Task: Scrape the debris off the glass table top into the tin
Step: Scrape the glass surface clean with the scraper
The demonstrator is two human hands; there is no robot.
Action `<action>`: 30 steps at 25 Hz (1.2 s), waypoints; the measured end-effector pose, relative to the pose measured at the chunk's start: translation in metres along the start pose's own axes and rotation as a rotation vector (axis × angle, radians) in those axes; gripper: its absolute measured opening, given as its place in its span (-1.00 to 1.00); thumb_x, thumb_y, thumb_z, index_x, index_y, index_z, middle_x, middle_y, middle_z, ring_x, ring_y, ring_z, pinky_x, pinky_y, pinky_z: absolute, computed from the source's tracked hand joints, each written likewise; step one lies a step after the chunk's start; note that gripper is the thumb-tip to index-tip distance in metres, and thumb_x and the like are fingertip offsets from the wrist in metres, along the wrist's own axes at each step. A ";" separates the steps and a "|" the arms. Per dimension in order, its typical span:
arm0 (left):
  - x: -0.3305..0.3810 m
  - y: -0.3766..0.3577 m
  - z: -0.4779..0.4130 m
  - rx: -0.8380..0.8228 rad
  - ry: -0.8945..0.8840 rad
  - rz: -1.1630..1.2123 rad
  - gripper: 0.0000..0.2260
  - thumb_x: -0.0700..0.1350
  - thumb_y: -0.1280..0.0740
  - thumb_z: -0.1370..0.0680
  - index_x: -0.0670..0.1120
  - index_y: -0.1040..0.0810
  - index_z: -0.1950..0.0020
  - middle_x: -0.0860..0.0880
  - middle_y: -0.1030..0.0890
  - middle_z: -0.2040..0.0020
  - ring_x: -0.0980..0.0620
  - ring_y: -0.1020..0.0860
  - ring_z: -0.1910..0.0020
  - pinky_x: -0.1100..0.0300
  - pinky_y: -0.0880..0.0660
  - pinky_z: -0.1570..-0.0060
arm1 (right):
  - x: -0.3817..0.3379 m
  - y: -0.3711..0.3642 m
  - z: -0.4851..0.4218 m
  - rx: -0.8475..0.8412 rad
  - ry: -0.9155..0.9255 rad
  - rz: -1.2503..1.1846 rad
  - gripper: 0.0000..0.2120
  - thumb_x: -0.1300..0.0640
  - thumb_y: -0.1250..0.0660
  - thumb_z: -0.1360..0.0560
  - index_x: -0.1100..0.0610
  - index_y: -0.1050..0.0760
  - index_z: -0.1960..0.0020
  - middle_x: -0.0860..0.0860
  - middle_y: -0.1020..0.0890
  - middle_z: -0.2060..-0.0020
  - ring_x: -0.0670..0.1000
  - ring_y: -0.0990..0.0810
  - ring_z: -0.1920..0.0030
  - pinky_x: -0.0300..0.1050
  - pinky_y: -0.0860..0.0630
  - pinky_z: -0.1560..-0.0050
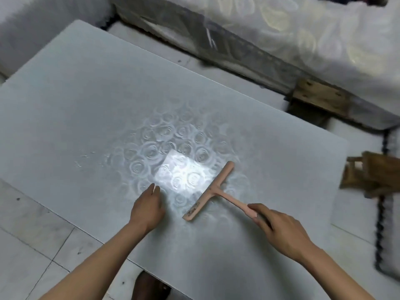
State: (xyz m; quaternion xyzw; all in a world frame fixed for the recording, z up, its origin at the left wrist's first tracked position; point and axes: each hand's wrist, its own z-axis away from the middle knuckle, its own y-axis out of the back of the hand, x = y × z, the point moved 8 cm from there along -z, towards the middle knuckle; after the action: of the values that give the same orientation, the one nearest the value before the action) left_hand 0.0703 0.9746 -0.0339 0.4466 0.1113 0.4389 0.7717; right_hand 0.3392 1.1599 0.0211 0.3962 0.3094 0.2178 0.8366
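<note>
A frosted glass table top (91,100) with a rose pattern fills most of the view. My right hand (279,228) grips the handle of a pink T-shaped scraper (213,188), whose blade lies flat on the glass beside a bright reflection. My left hand (149,207) rests on the glass just left of the blade, fingers together, holding nothing. Small white debris specks (86,158) lie on the glass further left. No tin is in view.
A mattress (324,40) on a wooden bed frame (320,97) runs along the far side. A wooden stool (372,174) stands at the right. Tiled floor (32,234) shows at the lower left. A dark foot (149,286) shows under the near edge.
</note>
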 end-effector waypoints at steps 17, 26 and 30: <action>0.093 -0.159 0.069 -0.235 0.055 -0.172 -0.48 -0.25 -0.12 -0.54 -0.23 -0.13 -0.50 -0.14 0.02 -0.57 -0.12 -0.16 -0.49 0.02 -0.29 -0.36 | 0.131 -0.060 0.173 0.042 -0.042 0.080 -0.49 0.11 -0.60 -0.19 -0.10 -0.63 -0.12 -0.09 -0.38 0.43 0.00 -0.48 0.59 -0.20 -0.22 0.69; 0.075 -0.145 0.064 -0.172 -0.033 -0.101 -0.49 -0.31 -0.15 -0.49 -0.15 -0.29 -0.46 -0.01 -0.10 -0.57 -0.07 -0.27 -0.46 0.10 -0.36 -0.29 | 0.128 -0.043 0.180 0.182 -0.082 0.049 -0.60 0.01 -0.46 -0.32 -0.17 -0.58 -0.15 -0.08 -0.35 0.50 0.00 -0.44 0.64 -0.15 -0.25 0.70; 0.070 -0.137 0.063 -0.085 -0.061 0.090 -0.53 -0.36 -0.16 -0.46 -0.14 -0.43 -0.36 -0.03 -0.30 -0.50 -0.05 -0.34 -0.42 0.18 -0.34 -0.22 | 0.132 -0.061 0.187 0.026 -0.152 0.146 -0.42 0.10 -0.64 -0.10 -0.17 -0.64 -0.09 -0.08 -0.26 0.49 -0.01 -0.34 0.68 -0.23 -0.07 0.63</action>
State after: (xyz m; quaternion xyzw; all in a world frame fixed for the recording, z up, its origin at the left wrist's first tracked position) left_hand 0.2266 0.9622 -0.0895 0.4311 0.0488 0.4638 0.7724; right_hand 0.5696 1.1057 0.0197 0.4437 0.2182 0.2435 0.8344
